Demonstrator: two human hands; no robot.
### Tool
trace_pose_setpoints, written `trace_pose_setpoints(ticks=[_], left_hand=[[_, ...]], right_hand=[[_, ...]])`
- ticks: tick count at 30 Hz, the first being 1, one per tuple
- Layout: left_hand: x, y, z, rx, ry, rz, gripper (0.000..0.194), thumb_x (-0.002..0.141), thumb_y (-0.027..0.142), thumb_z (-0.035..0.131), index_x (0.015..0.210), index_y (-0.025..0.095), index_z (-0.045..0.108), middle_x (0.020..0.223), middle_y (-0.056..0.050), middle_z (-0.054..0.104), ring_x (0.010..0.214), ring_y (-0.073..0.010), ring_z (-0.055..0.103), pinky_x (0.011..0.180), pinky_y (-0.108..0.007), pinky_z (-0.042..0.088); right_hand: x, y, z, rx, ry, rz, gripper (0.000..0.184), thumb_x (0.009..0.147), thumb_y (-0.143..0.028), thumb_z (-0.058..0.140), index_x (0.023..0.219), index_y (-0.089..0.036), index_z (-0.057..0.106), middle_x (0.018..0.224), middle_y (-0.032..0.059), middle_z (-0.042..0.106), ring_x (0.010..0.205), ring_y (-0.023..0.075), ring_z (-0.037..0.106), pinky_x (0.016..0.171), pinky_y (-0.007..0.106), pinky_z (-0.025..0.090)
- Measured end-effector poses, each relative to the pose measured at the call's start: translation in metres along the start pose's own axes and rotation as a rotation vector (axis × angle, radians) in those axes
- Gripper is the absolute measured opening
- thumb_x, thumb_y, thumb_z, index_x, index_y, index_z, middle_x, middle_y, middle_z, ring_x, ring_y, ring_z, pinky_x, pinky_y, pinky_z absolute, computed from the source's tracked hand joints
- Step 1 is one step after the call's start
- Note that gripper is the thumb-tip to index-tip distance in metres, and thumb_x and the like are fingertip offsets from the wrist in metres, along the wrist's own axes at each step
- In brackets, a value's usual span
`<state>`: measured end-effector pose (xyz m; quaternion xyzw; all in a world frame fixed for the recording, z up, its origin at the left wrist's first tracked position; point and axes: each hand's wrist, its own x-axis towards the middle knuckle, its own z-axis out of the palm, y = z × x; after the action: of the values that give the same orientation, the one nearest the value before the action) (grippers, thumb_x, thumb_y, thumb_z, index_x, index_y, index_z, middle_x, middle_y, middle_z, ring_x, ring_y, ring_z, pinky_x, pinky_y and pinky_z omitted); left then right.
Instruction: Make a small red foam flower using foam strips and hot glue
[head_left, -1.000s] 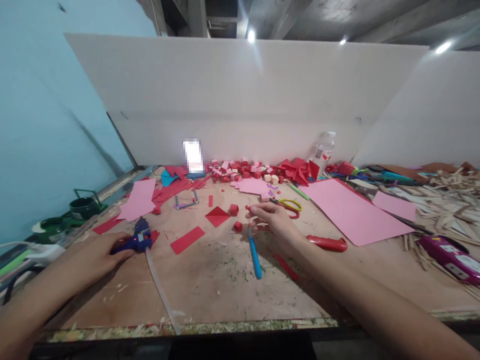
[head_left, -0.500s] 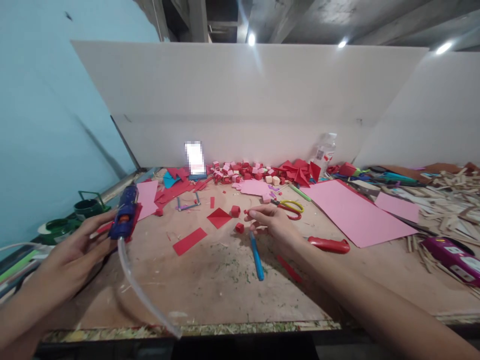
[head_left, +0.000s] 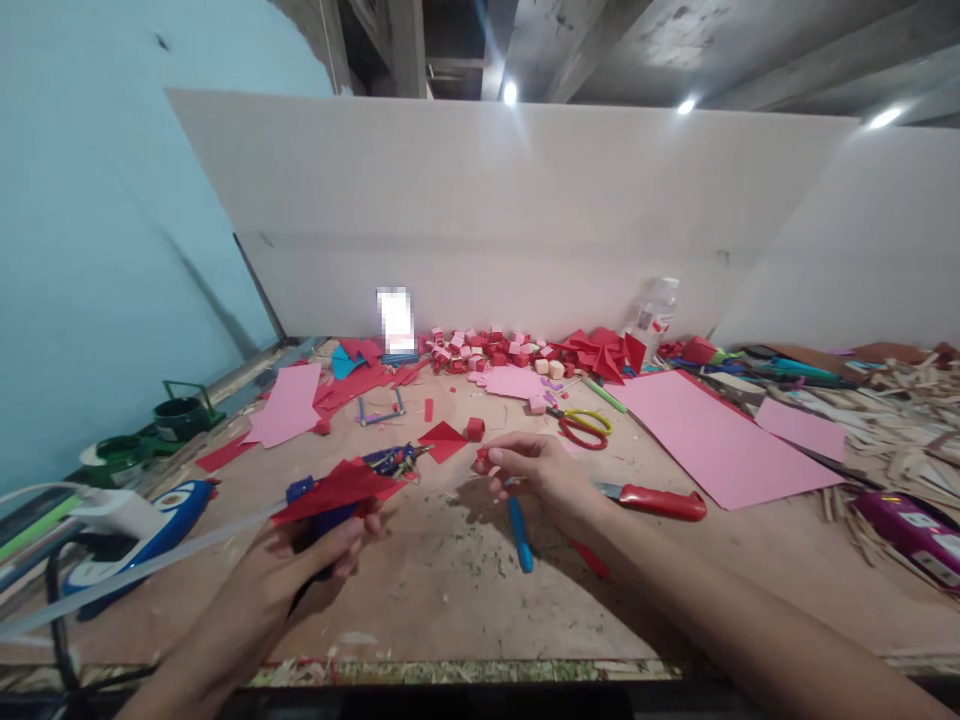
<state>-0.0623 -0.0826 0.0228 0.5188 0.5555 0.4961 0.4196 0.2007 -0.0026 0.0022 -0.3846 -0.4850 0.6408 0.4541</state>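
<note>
My left hand (head_left: 322,560) is closed around a blue hot glue gun (head_left: 390,460), its nozzle pointing right and its clear glue stick (head_left: 187,550) trailing out to the left. A red piece of paper (head_left: 341,488) lies across the gun's body and hides part of it. My right hand (head_left: 540,470) pinches a small red cube (head_left: 483,458) between thumb and fingertips, just right of the nozzle. Behind it sit another red cube (head_left: 475,430) and a red folded paper diamond (head_left: 442,441). Under my right hand lies a blue pen-like stick (head_left: 520,535).
Pink and red cubes (head_left: 495,348) are heaped along the white board. Scissors (head_left: 585,427), a red-handled knife (head_left: 660,502) and a large pink sheet (head_left: 727,440) lie to the right, beside wood strips (head_left: 900,420). A power strip (head_left: 172,515) with cables stands left.
My left hand has swung the glue gun from the left side toward the middle and tipped it to point right. My right hand has shifted slightly down; one loose cube beside it no longer shows on the table.
</note>
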Motion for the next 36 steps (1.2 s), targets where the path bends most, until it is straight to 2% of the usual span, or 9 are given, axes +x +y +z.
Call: trace_pose_setpoints(ticks=[4, 10, 14, 20, 24, 28, 36], left_hand=[[-0.006, -0.011, 0.01, -0.087, -0.04, -0.02, 0.029, 0.073, 0.048, 0.079, 0.084, 0.02, 0.079, 0.075, -0.006, 0.073, 0.064, -0.0177, 0.061, 0.06, -0.027, 0.053], [-0.01, -0.017, 0.014, -0.143, -0.071, -0.109, 0.025, 0.07, 0.042, 0.083, 0.085, 0.022, 0.081, 0.083, -0.007, 0.077, 0.086, -0.0272, 0.071, 0.081, -0.036, 0.061], [-0.008, -0.019, 0.013, -0.116, -0.078, -0.105, 0.023, 0.071, 0.041, 0.083, 0.087, 0.025, 0.082, 0.089, -0.007, 0.079, 0.098, -0.0283, 0.072, 0.09, -0.037, 0.061], [-0.007, -0.021, 0.011, -0.034, -0.086, -0.075, 0.024, 0.076, 0.044, 0.079, 0.092, 0.027, 0.083, 0.097, -0.007, 0.081, 0.106, -0.0285, 0.072, 0.1, -0.038, 0.056], [-0.007, -0.021, 0.01, -0.035, -0.166, -0.098, 0.031, 0.076, 0.05, 0.078, 0.096, 0.026, 0.084, 0.102, -0.008, 0.081, 0.107, -0.0296, 0.072, 0.105, -0.04, 0.053], [-0.007, -0.022, 0.011, -0.015, -0.126, -0.072, 0.035, 0.076, 0.053, 0.077, 0.099, 0.027, 0.084, 0.105, -0.006, 0.081, 0.115, -0.032, 0.07, 0.11, -0.043, 0.049], [-0.005, -0.022, 0.01, 0.016, -0.194, -0.121, 0.046, 0.077, 0.056, 0.075, 0.111, 0.025, 0.081, 0.114, -0.008, 0.079, 0.118, -0.0333, 0.068, 0.11, -0.043, 0.049]], right_hand=[[-0.001, 0.005, 0.003, 0.001, -0.054, 0.033, 0.036, 0.068, -0.046, 0.09, 0.082, -0.015, 0.078, 0.086, 0.009, 0.078, 0.06, 0.0134, 0.067, 0.058, 0.026, 0.054], [-0.002, 0.011, 0.007, 0.02, -0.084, 0.059, 0.035, 0.07, -0.045, 0.089, 0.083, -0.015, 0.078, 0.088, 0.0105, 0.078, 0.061, 0.0133, 0.068, 0.057, 0.024, 0.054], [-0.003, 0.011, 0.011, 0.022, -0.099, 0.073, 0.037, 0.068, -0.046, 0.09, 0.082, -0.015, 0.078, 0.085, 0.0106, 0.078, 0.06, 0.0137, 0.069, 0.056, 0.024, 0.054], [-0.003, 0.013, 0.013, 0.021, -0.107, 0.073, 0.039, 0.067, -0.048, 0.09, 0.082, -0.014, 0.078, 0.084, 0.0104, 0.078, 0.059, 0.0131, 0.069, 0.055, 0.023, 0.054], [-0.003, 0.015, 0.011, 0.052, -0.115, 0.061, 0.036, 0.07, -0.046, 0.089, 0.082, -0.014, 0.077, 0.085, 0.0103, 0.078, 0.059, 0.0124, 0.069, 0.056, 0.023, 0.054], [-0.002, 0.015, 0.011, 0.064, -0.114, 0.066, 0.037, 0.069, -0.045, 0.09, 0.084, -0.014, 0.077, 0.087, 0.0117, 0.079, 0.06, 0.0131, 0.07, 0.056, 0.024, 0.054], [-0.001, 0.015, 0.011, 0.061, -0.106, 0.07, 0.041, 0.066, -0.047, 0.092, 0.084, -0.014, 0.077, 0.087, 0.0115, 0.079, 0.059, 0.0142, 0.07, 0.055, 0.025, 0.054]])
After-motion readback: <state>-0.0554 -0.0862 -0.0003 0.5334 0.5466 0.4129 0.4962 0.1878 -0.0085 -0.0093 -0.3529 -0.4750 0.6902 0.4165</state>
